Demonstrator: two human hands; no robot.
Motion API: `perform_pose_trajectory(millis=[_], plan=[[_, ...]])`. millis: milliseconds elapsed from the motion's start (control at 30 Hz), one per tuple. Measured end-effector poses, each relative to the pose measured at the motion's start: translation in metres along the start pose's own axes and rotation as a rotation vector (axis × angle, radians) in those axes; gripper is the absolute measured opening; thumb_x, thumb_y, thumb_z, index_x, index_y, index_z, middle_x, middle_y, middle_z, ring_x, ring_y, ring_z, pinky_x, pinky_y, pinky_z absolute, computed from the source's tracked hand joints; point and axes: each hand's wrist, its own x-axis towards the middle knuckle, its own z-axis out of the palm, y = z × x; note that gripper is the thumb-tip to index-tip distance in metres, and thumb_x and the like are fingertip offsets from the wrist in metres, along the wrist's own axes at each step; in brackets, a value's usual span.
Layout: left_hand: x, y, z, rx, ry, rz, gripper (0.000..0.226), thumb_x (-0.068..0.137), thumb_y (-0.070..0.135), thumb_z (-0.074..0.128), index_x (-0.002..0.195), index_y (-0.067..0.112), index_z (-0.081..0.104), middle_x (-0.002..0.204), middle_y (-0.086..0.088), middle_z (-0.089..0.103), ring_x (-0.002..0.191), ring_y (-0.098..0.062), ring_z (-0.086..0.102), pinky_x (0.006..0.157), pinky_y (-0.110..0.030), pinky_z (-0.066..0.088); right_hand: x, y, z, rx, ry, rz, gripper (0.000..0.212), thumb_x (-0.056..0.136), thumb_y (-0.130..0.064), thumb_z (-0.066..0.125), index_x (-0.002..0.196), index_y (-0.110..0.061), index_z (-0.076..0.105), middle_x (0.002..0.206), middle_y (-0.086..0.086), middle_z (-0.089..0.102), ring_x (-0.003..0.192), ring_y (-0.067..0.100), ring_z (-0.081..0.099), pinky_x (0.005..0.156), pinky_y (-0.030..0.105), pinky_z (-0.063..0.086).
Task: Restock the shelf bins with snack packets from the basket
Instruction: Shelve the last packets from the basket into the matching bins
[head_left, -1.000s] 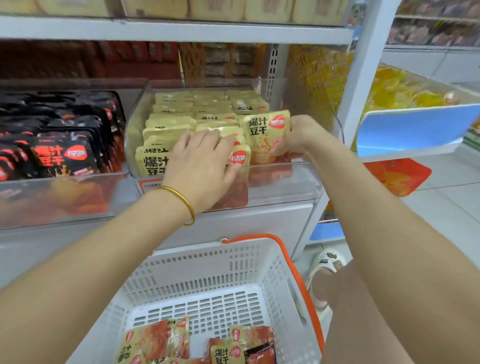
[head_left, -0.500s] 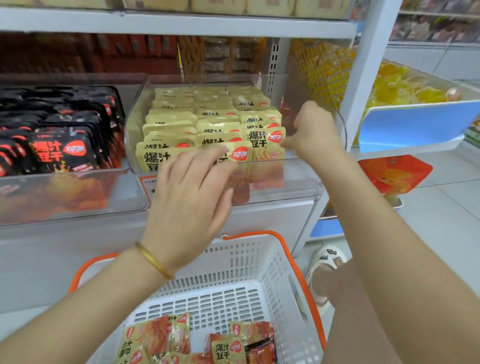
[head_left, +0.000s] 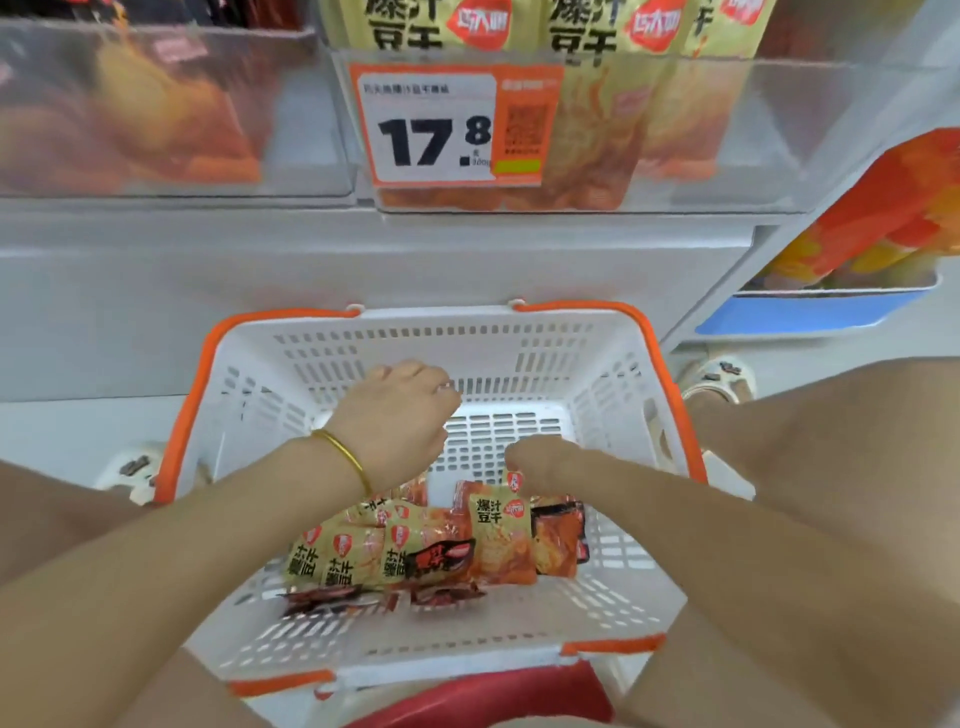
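In white basket (head_left: 613, 395) below shelf: heap of snack packets (head_left: 363, 561), about seven, overlapping, exact count unclear. Two hands inside basket. Left hand (head_left: 400, 415), one gold bangle (head_left: 345, 457) at wrist, above heap, fingers curled under; grip cannot be told. Right hand (head_left: 540, 460) at top edge of one yellow packet (head_left: 496, 525), fingertips hidden, grip unclear. Above: two clear bins, left bin (head_left: 156, 104), right bin (head_left: 779, 130); one price tag (head_left: 431, 130) on right bin front.

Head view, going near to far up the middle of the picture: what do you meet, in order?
Basket's near rim → packets in the basket → left hand → basket's far wall → price tag → yellow packets in the bin.
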Motion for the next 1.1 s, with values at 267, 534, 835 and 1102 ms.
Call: perform_pose_trajectory(millis=[267, 534, 835, 1102], plan=[[0.005, -0.004, 0.013, -0.042, -0.079, -0.033, 0.036, 0.097, 0.027, 0.041, 0.132, 0.018, 0.044, 0.137, 0.0, 0.042, 0.127, -0.02, 0.036, 0.105, -0.035, 0.033, 0.033, -0.013, 0.036, 0.033, -0.057, -0.004, 0.017, 0.089, -0.005, 0.057, 0.074, -0.01, 0.049, 0.077, 0.002, 0.051, 0.064, 0.014, 0.05, 0.055, 0.023, 0.042], [0.015, 0.016, -0.002, -0.736, -0.259, -0.211, 0.05, 0.087, 0.032, 0.065, 0.128, 0.016, 0.043, 0.114, 0.001, 0.055, 0.098, -0.015, 0.057, 0.078, -0.026, 0.046, -0.065, 0.006, -0.09, 0.496, 0.064, -0.175, 0.014, 0.085, -0.007, 0.068, 0.074, -0.009, 0.059, 0.073, 0.002, 0.054, 0.068, 0.021, 0.062, 0.063, 0.032, 0.059], [0.033, 0.03, -0.109, -1.026, 0.25, -0.177, 0.027, 0.076, 0.012, 0.076, 0.088, 0.021, 0.054, 0.09, -0.01, 0.064, 0.086, -0.028, 0.065, 0.075, -0.048, 0.054, -0.178, 0.041, -0.118, 1.162, 0.593, -0.319, 0.033, 0.078, 0.006, 0.07, 0.105, -0.012, 0.062, 0.089, 0.007, 0.071, 0.077, 0.015, 0.065, 0.071, 0.035, 0.053], [0.067, 0.033, -0.201, -0.24, 0.915, -0.06, 0.038, 0.084, 0.018, 0.062, 0.12, 0.011, 0.054, 0.12, -0.011, 0.055, 0.111, -0.031, 0.05, 0.093, -0.038, 0.035, -0.255, 0.098, -0.217, 1.339, 1.498, -0.383, 0.033, 0.074, 0.004, 0.07, 0.105, -0.002, 0.06, 0.077, -0.004, 0.071, 0.07, 0.007, 0.068, 0.062, 0.023, 0.054]])
